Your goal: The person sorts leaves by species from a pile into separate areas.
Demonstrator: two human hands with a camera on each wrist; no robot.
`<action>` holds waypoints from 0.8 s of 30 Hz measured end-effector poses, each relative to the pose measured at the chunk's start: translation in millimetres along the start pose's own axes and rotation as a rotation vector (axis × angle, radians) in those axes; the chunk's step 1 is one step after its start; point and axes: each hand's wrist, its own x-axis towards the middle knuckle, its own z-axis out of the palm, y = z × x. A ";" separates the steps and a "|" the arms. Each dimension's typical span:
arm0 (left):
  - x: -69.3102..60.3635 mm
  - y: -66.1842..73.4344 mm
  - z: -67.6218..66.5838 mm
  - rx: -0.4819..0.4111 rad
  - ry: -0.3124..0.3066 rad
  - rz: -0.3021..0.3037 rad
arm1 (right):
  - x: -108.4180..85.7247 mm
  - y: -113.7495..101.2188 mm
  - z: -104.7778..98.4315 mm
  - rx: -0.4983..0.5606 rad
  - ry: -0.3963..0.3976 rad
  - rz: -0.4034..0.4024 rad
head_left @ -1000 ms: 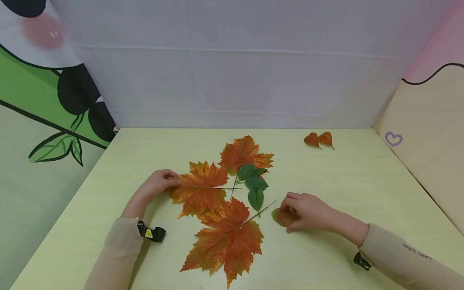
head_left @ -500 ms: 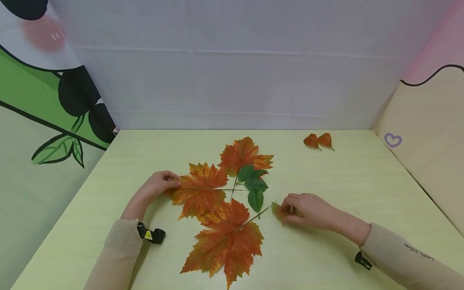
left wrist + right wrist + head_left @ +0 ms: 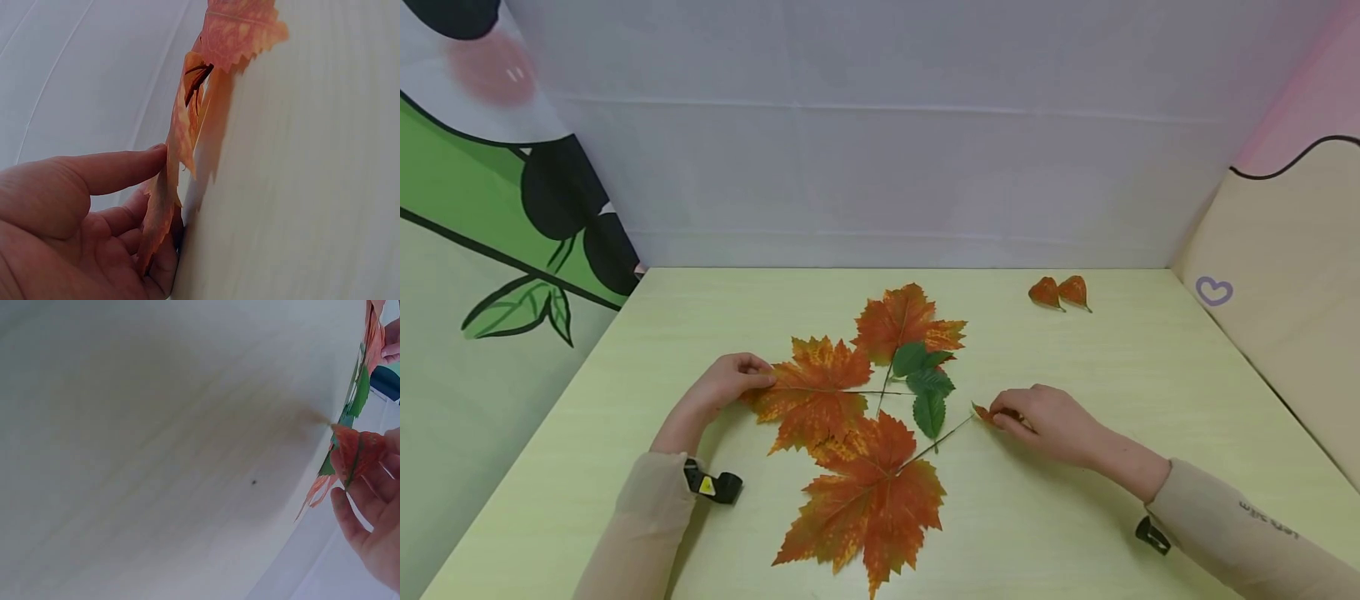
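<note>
Thumb and fingers of my left hand (image 3: pixel 735 379) pinch the left edge of an orange maple leaf (image 3: pixel 820 392); in the left wrist view the hand (image 3: pixel 94 206) has the leaf edge (image 3: pixel 164 206) between thumb and fingers. My right hand (image 3: pixel 1048 423) pinches a small orange-green leaf (image 3: pixel 983 414) near the stem end of the lower maple leaf (image 3: pixel 872 492). In the right wrist view this small leaf (image 3: pixel 359 451) is tilted up in the fingers of the hand (image 3: pixel 375 506). Green leaves (image 3: pixel 930 381) lie between the hands, against the upper maple leaf (image 3: pixel 901 321).
Two small orange leaves (image 3: pixel 1060 291) lie at the back right of the pale table (image 3: pixel 1120 358). A white cloth wall (image 3: pixel 880 183) stands behind the table, with printed panels at the left (image 3: pixel 497 250) and right (image 3: pixel 1285 275).
My right hand has lifted the small leaf from lying flat and tilted it, shifting slightly away from me. My left hand has stayed on the maple leaf.
</note>
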 end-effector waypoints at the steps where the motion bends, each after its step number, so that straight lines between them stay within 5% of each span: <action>1: 0.3 -0.3 0.1 0.001 0.001 0.001 | 0.3 1.7 -0.4 0.007 0.007 0.014; 24: 1.8 -2.6 0.3 -0.005 0.003 0.016 | 36.2 54.1 -12.5 0.245 0.138 0.351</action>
